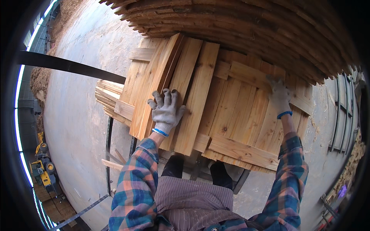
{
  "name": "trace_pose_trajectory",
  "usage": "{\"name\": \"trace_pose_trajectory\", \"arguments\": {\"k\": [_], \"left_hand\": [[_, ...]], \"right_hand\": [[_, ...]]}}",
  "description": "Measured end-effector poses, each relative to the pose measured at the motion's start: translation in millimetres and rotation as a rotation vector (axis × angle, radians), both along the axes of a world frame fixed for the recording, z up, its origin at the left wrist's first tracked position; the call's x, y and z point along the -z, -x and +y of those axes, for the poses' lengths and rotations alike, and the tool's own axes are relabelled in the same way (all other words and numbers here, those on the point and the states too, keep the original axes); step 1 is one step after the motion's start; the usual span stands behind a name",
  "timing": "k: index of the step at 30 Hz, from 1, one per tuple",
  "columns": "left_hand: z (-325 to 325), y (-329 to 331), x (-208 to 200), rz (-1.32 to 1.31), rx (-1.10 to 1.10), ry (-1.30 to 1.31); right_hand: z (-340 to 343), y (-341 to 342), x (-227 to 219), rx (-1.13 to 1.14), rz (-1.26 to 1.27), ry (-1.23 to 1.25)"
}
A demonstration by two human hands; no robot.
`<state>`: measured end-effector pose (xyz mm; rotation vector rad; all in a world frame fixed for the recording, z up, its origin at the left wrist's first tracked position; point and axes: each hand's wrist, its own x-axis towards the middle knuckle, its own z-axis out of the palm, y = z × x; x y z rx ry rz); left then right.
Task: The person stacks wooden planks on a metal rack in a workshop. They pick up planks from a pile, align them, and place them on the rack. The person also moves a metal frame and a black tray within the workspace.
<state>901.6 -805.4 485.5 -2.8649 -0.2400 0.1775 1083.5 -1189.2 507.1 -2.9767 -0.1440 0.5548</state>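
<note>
My left hand (165, 109), in a pale work glove with a blue cuff, lies with fingers spread on long loose boards (189, 77). These light wooden boards lie side by side, some raised, over the left part of a layer of planks. My right hand (279, 94), gloved the same way and slightly blurred, reaches flat over the right-hand planks (246, 104), fingers apart. Its fingertips are near a cross strip (248, 75) at the far side. Another cross strip (243, 150) runs along the near edge. Neither hand is closed around a board.
A tall stack of rough-edged boards (231, 23) rises just beyond the planks. More boards (110, 98) stick out at the left. A dark metal bar (73, 65) crosses at left, above the concrete floor (77, 127). Far left stands a yellow loader (44, 169); metal racking (341, 111) is at right.
</note>
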Motion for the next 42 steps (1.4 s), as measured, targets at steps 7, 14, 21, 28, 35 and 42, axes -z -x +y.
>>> {"name": "trace_pose_trajectory", "arguments": {"k": [7, 14, 21, 28, 35, 42], "left_hand": [[66, -20, -15, -0.321, -0.09, 0.564], [149, -39, -30, -0.03, -0.285, 1.052], [272, -10, -40, -0.141, -0.502, 1.928], [289, -30, 48, -0.281, -0.278, 0.933], [165, 16, 6, -0.086, 0.263, 0.599], [85, 10, -1, 0.093, 0.122, 0.677]], "right_hand": [[171, 117, 62, 0.397, 0.232, -0.862], [224, 119, 57, 0.549, 0.053, -1.081], [229, 165, 2, 0.74, 0.036, -1.575], [309, 135, 80, 1.021, 0.121, -1.741], [226, 156, 71, 0.848, -0.013, -1.496], [203, 147, 73, 0.926, -0.07, -1.393]]}}
